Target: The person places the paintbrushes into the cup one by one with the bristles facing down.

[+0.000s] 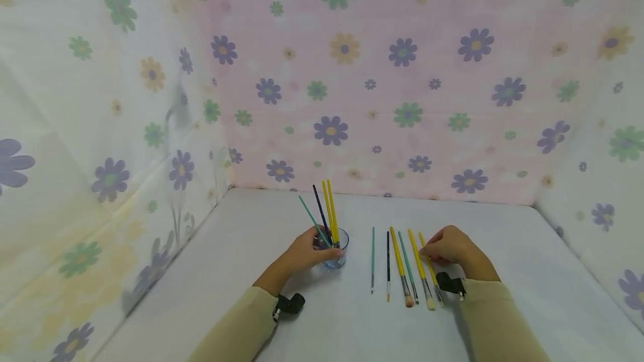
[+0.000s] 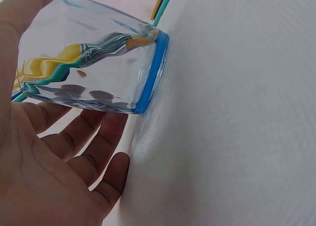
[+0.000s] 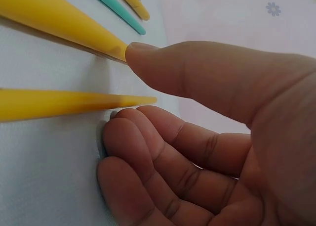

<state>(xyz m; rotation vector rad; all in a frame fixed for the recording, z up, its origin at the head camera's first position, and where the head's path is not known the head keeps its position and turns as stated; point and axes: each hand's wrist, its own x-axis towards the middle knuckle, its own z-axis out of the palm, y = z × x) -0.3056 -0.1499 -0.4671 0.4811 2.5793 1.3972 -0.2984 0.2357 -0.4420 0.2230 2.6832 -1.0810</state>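
We had one glass point(image 2: 118, 72), gripped by our left hand point(image 1: 303, 251), four brushes point(image 1: 322, 214) inside; right of the glass, six loose brushes point(image 1: 399, 254), our right hand point(image 1: 450, 246), thumb and fingers parted, at the farthest yellow brush point(image 1: 431, 268), apparently for pick-up, a pinch needed next.

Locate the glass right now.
In the head view, the glass is below mid-frame, close to the vertical centreline, held in the left hand. It is left of the brush row on the table.
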